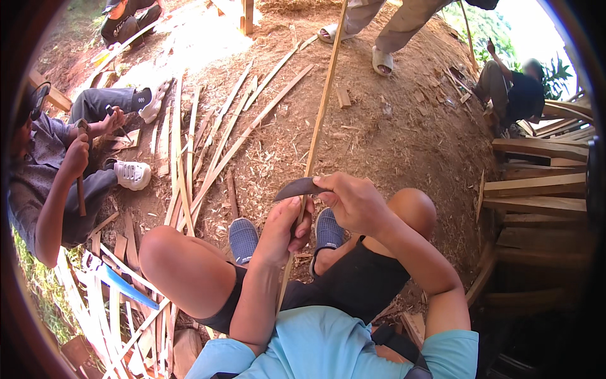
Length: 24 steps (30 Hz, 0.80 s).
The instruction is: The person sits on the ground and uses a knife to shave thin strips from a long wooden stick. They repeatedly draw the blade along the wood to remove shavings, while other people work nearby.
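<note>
A long, thin strip of wood [320,114] runs from my lap up and away past the top of the view. My left hand [285,227] is wrapped round its lower part, between my knees. In my right hand [356,201] is a dark curved knife [295,188], its handle hidden by the fingers. The blade lies across the strip just above my left hand, its tip pointing left. Whether its edge bites into the wood, I cannot tell.
Many wooden strips [218,155] lie on the shaving-covered ground to the left, with a blue saw [126,287] nearby. A person [47,164] sits at left holding a hammer [81,170] and a chisel-like tool. Planks [536,186] are stacked at right. Other people are farther off.
</note>
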Tool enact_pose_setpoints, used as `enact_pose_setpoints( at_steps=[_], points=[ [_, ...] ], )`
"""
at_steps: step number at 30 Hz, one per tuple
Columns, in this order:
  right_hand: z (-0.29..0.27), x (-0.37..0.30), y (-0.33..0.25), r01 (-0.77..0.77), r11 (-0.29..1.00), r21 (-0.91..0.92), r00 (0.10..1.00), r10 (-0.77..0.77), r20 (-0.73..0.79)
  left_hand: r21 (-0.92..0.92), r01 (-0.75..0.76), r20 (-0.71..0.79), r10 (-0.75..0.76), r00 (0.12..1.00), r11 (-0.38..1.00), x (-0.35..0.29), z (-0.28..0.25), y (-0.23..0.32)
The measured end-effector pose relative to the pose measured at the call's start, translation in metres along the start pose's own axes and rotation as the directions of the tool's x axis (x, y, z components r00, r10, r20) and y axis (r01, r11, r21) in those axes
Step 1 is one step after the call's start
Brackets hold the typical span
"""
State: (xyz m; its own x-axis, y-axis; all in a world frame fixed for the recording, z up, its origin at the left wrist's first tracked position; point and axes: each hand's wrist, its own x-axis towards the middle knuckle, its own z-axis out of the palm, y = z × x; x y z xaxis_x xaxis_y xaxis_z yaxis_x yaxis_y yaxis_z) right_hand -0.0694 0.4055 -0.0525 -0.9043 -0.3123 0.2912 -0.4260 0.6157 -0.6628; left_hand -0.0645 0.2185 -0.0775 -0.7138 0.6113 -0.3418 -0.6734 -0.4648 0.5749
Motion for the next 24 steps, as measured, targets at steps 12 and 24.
enact_pose_setpoints(
  at_steps=[12, 24],
  points=[
    [-0.02, 0.023, 0.024, 0.002, 0.986, -0.167, 0.973, -0.04, -0.227, -0.031, 0.032, 0.044, -0.03, 0.999, 0.999, -0.006, 0.005, -0.005],
    [-0.019, 0.012, 0.009, 0.134, 0.964, -0.232, 0.983, -0.158, -0.091, 0.034, 0.015, 0.045, -0.016, 0.999, 0.999, -0.005, 0.002, -0.012]
  ],
)
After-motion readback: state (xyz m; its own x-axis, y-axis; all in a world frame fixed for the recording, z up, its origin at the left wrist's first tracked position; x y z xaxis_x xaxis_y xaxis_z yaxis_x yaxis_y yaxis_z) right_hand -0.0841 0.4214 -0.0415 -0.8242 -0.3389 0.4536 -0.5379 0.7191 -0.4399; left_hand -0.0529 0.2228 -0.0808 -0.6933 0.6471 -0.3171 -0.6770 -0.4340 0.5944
